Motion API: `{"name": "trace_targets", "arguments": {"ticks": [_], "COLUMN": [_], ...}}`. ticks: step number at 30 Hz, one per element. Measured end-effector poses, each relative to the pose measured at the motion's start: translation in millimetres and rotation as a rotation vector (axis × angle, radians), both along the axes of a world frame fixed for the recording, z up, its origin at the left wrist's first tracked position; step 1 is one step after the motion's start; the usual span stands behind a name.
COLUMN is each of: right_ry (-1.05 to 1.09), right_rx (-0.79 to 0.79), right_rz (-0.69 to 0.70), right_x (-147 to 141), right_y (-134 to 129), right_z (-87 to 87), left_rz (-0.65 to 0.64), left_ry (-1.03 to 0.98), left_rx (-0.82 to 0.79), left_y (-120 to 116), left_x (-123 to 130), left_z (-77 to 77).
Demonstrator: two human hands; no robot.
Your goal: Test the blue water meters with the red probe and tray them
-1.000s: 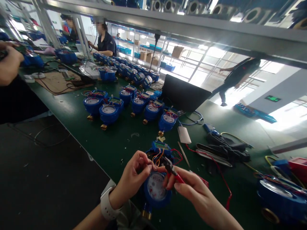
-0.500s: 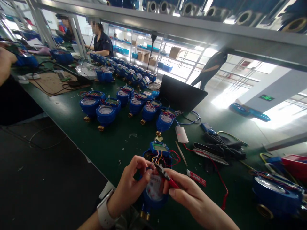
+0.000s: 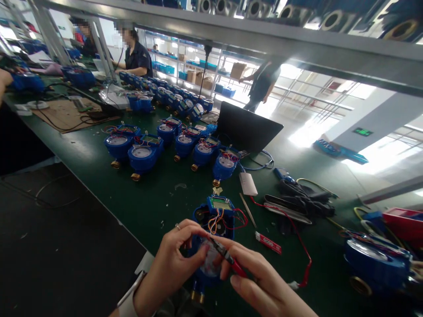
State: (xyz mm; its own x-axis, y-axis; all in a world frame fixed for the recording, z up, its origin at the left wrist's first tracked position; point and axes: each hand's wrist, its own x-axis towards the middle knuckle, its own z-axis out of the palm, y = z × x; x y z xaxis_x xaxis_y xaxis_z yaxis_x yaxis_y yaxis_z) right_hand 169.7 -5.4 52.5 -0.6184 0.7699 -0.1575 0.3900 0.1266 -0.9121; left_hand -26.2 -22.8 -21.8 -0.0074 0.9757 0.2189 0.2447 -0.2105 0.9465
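Note:
A blue water meter [image 3: 222, 203] with an open electronics compartment and a small display lies in front of me. Thin orange and white wires [image 3: 215, 221] loop out of the compartment down to my fingertips. My left hand [image 3: 180, 255] is closed in a pinch at the wire ends, over the round dial [image 3: 211, 264]; the exact grip is partly hidden. In my right hand [image 3: 254, 268] are red-handled pliers [image 3: 224, 252], their dark jaws pointing at the left fingertips and the wires. The right forefinger reaches along the pliers toward the left hand.
Several blue meters [image 3: 145, 154] stand ahead, and another meter [image 3: 373, 259] sits at right. A laptop [image 3: 247, 127], a white box [image 3: 247, 183], a thin stick [image 3: 247, 210] and a red-and-white packet [image 3: 268, 243] lie beyond my hands. A metal shelf [image 3: 231, 33] hangs overhead.
Both hands have shifted slightly down and away from the meter's compartment, with the pliers still in the right hand. A person in the background has walked to the left.

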Motion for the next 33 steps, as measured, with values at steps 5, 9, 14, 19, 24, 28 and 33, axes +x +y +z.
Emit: {"name": "trace_targets", "arguments": {"ticks": [5,9,14,19,24,28,33], "right_ry": [0.038,0.013,-0.192,-0.414,-0.580,-0.616,-0.610], "right_rx": [0.147,0.173,0.150,0.168,0.154,0.009,-0.068], "right_rz": [0.070,0.071,-0.069,0.005,0.053,0.153,0.196], "right_x": [-4,1,13,13,8,5,1], "right_y": [-2,-4,-4,5,28,49,62], "right_z": [-8.0,-8.6,1.2,3.1,9.6,15.3,14.8], "left_rz": [0.082,0.077,0.063,0.120,0.190,0.191,0.185], "left_ry": [0.009,-0.049,-0.145,-0.308,-0.169,-0.097,-0.069], "left_rx": [0.009,0.047,-0.057,-0.110,-0.056,0.002,0.031], "left_y": [2,2,2,7,9,8,9], "left_x": [6,10,13,21,25,23,20], "left_z": [-12.2,-13.3,-10.5,-13.4,-21.6,-23.0,-23.4]}}
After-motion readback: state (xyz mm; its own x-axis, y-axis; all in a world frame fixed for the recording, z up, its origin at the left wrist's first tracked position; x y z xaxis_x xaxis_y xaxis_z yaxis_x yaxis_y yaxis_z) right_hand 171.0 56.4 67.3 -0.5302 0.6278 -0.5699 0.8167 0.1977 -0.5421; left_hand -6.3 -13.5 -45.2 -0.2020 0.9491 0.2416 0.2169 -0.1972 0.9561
